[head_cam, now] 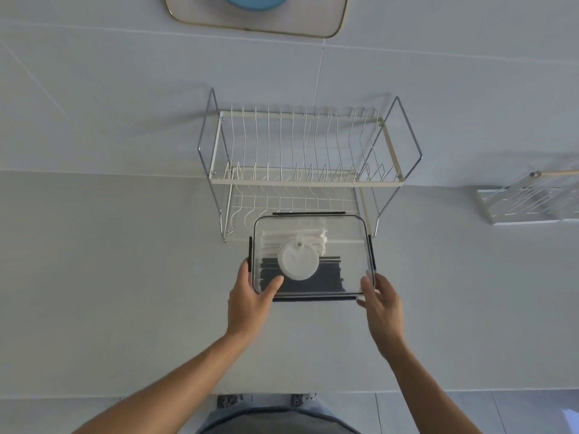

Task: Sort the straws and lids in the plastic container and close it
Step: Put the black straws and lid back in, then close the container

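Observation:
A clear plastic container (344, 245) with a transparent cover and black side clips rests on the white counter, in front of the dish rack. Through the cover I see white straws (272, 238) at the back, black straws (329, 274) at the front, and a round white cup lid (297, 261) lying over both. My left hand (250, 296) grips the near left corner, thumb on top of the cover. My right hand (380, 297) holds the near right corner, fingers along the edge.
A two-tier wire dish rack (308, 180) stands right behind the container, against the tiled wall. A smaller white wire rack (529, 202) sits at the far right. The counter's front edge (94, 394) runs close to my body.

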